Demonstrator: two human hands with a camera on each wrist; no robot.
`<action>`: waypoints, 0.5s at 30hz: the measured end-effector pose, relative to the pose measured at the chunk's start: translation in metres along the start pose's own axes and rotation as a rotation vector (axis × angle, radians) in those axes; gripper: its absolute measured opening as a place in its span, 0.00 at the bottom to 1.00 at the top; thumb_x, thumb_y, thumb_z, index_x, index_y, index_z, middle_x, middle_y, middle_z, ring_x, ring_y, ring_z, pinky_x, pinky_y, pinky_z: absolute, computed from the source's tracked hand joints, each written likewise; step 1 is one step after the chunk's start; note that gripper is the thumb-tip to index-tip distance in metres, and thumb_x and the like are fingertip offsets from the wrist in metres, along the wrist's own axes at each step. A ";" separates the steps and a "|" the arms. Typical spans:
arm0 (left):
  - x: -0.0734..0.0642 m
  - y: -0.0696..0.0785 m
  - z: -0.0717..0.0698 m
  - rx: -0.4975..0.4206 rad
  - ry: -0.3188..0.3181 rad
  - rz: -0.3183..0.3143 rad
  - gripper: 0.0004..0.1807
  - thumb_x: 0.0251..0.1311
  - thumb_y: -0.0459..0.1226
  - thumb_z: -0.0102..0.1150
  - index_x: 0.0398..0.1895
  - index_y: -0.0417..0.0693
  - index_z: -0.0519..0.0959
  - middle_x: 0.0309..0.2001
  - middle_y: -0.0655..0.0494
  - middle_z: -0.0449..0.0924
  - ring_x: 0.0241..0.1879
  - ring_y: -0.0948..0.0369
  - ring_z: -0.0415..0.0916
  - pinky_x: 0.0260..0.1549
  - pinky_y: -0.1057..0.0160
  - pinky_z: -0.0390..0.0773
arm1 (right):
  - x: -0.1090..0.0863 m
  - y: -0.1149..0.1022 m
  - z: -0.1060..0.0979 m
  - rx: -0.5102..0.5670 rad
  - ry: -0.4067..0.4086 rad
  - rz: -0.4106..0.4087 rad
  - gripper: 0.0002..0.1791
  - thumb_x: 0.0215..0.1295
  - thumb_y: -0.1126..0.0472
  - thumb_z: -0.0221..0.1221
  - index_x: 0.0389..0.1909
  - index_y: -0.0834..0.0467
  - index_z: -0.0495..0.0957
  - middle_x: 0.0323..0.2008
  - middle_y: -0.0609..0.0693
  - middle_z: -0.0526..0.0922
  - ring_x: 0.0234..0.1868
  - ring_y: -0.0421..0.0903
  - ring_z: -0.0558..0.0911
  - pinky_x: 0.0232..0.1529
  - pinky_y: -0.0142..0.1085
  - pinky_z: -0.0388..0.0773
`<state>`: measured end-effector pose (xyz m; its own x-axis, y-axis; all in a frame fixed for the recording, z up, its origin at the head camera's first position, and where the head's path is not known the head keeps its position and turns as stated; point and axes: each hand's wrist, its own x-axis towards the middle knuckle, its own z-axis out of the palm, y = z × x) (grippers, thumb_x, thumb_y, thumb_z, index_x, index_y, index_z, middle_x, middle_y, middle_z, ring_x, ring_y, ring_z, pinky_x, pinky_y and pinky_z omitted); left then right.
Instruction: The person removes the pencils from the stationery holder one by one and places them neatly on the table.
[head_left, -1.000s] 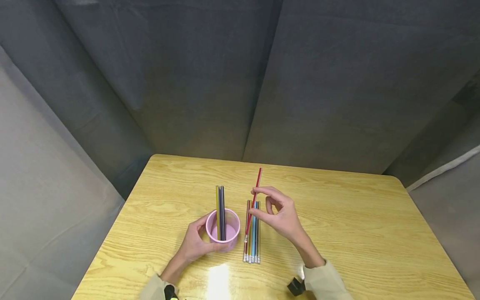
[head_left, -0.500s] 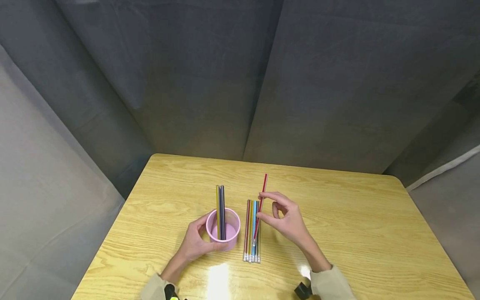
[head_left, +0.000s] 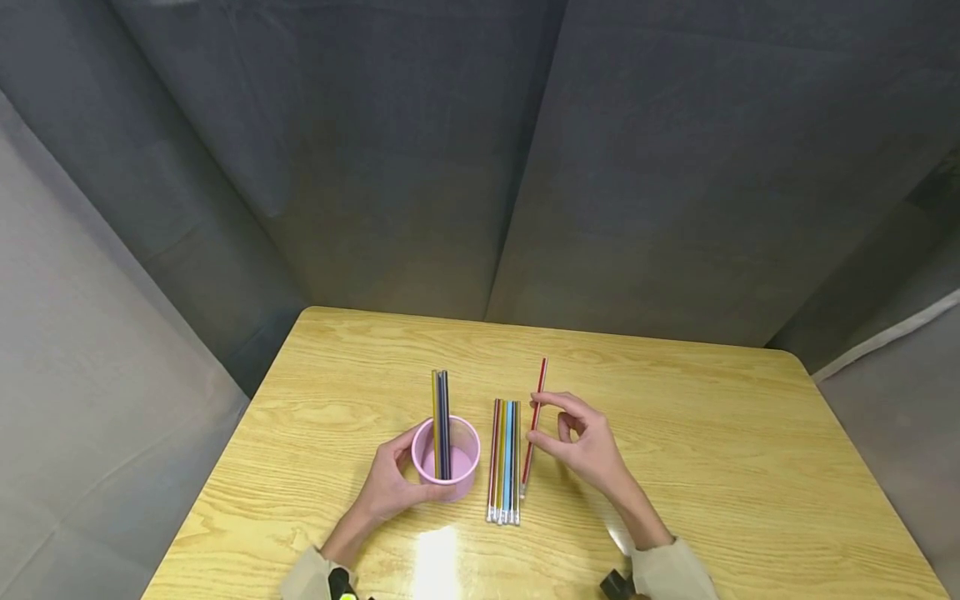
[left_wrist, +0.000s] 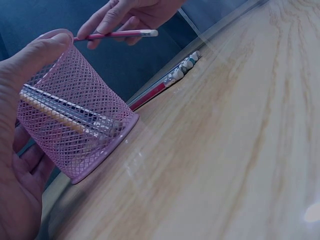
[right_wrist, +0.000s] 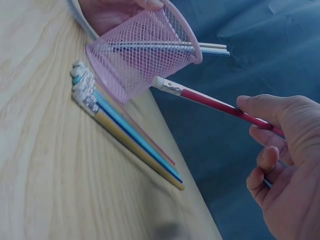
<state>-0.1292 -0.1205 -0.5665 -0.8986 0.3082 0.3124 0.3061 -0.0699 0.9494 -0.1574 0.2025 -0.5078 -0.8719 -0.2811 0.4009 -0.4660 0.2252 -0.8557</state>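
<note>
A pink mesh pencil cup [head_left: 467, 479] stands on the table with several pencils [head_left: 440, 417], yellow and dark, upright inside it. My left hand [head_left: 393, 479] grips the cup around its left side, the thumb near the rim in the left wrist view. Between thumb and fingertips, my right hand [head_left: 585, 442] pinches a red pencil [right_wrist: 212, 102], its white eraser end pointing down. This pencil is held above the table, just right of a row of pencils [head_left: 504, 462]. Red, yellow, blue and dark ones lie side by side there, erasers toward me.
The wooden table [head_left: 712, 442] spreads out around both hands. Grey curtains [head_left: 420, 167] hang behind it and at both sides. A dark object [head_left: 617, 585] sits by the right sleeve at the lower edge of the head view.
My right hand has moved right and slightly toward me with the red pencil, from over the row to beside it. The left hand and the cup have stayed in place.
</note>
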 end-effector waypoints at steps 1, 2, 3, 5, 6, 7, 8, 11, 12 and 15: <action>0.000 0.000 0.000 -0.002 0.000 0.001 0.50 0.39 0.26 0.84 0.72 0.37 0.72 0.67 0.38 0.77 0.68 0.47 0.74 0.72 0.60 0.71 | -0.001 0.001 0.000 0.001 -0.005 -0.001 0.29 0.56 0.74 0.74 0.61 0.62 0.81 0.55 0.60 0.84 0.19 0.42 0.67 0.20 0.35 0.70; 0.000 0.000 0.000 -0.004 0.000 -0.001 0.50 0.39 0.26 0.84 0.72 0.37 0.72 0.67 0.39 0.77 0.68 0.46 0.74 0.72 0.60 0.71 | -0.002 0.003 -0.001 0.003 -0.009 0.000 0.29 0.57 0.74 0.74 0.61 0.63 0.81 0.55 0.61 0.84 0.19 0.42 0.67 0.20 0.35 0.70; 0.000 0.000 0.000 0.000 -0.001 0.002 0.50 0.39 0.26 0.84 0.72 0.37 0.72 0.67 0.38 0.77 0.68 0.46 0.74 0.72 0.60 0.71 | -0.003 0.004 -0.001 0.004 -0.012 0.002 0.29 0.57 0.74 0.74 0.61 0.63 0.81 0.55 0.62 0.84 0.19 0.42 0.67 0.19 0.36 0.70; 0.000 0.001 0.000 0.002 0.000 -0.001 0.50 0.39 0.26 0.84 0.72 0.37 0.72 0.67 0.38 0.77 0.68 0.46 0.74 0.71 0.60 0.72 | -0.005 0.007 -0.002 0.002 -0.017 0.017 0.29 0.57 0.74 0.74 0.61 0.62 0.81 0.55 0.62 0.84 0.19 0.42 0.67 0.19 0.36 0.70; 0.000 0.001 0.000 0.001 0.001 -0.003 0.50 0.39 0.26 0.84 0.72 0.37 0.72 0.67 0.38 0.77 0.68 0.46 0.74 0.71 0.60 0.72 | -0.006 0.008 -0.003 -0.001 -0.019 0.026 0.29 0.57 0.73 0.74 0.61 0.62 0.81 0.55 0.61 0.84 0.19 0.41 0.67 0.19 0.36 0.70; 0.000 0.001 0.000 0.002 0.001 -0.003 0.50 0.39 0.26 0.84 0.72 0.37 0.72 0.67 0.38 0.77 0.68 0.46 0.74 0.71 0.60 0.72 | -0.006 0.010 -0.003 -0.005 -0.021 0.036 0.29 0.57 0.73 0.74 0.61 0.61 0.81 0.55 0.60 0.84 0.19 0.40 0.67 0.18 0.35 0.70; 0.000 0.002 0.000 0.002 0.002 -0.005 0.50 0.39 0.26 0.84 0.72 0.37 0.72 0.68 0.38 0.77 0.68 0.47 0.74 0.71 0.60 0.71 | -0.007 0.011 -0.004 -0.010 -0.023 0.047 0.29 0.57 0.72 0.74 0.61 0.60 0.82 0.55 0.59 0.84 0.20 0.40 0.67 0.18 0.35 0.70; 0.000 0.003 0.000 0.000 0.002 -0.002 0.50 0.39 0.26 0.84 0.72 0.37 0.72 0.68 0.38 0.77 0.68 0.47 0.74 0.71 0.60 0.71 | -0.009 0.014 -0.004 -0.031 -0.033 0.060 0.29 0.58 0.70 0.75 0.61 0.59 0.82 0.54 0.58 0.85 0.20 0.38 0.67 0.18 0.34 0.70; 0.000 0.003 0.000 0.001 0.000 0.004 0.50 0.39 0.26 0.84 0.72 0.36 0.72 0.68 0.38 0.77 0.68 0.47 0.75 0.71 0.60 0.72 | -0.009 0.015 -0.004 -0.041 -0.037 0.063 0.29 0.57 0.70 0.75 0.61 0.59 0.82 0.53 0.59 0.85 0.20 0.38 0.67 0.18 0.33 0.70; 0.000 0.003 0.001 0.003 -0.003 0.011 0.49 0.40 0.25 0.83 0.72 0.36 0.72 0.67 0.37 0.77 0.68 0.46 0.75 0.71 0.60 0.72 | -0.011 0.018 -0.005 -0.064 -0.055 0.087 0.29 0.57 0.69 0.75 0.61 0.58 0.82 0.48 0.61 0.84 0.20 0.36 0.67 0.18 0.31 0.70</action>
<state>-0.1283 -0.1202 -0.5639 -0.8943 0.3098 0.3229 0.3171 -0.0705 0.9458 -0.1569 0.2144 -0.5264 -0.9006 -0.3082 0.3064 -0.3995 0.3093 -0.8630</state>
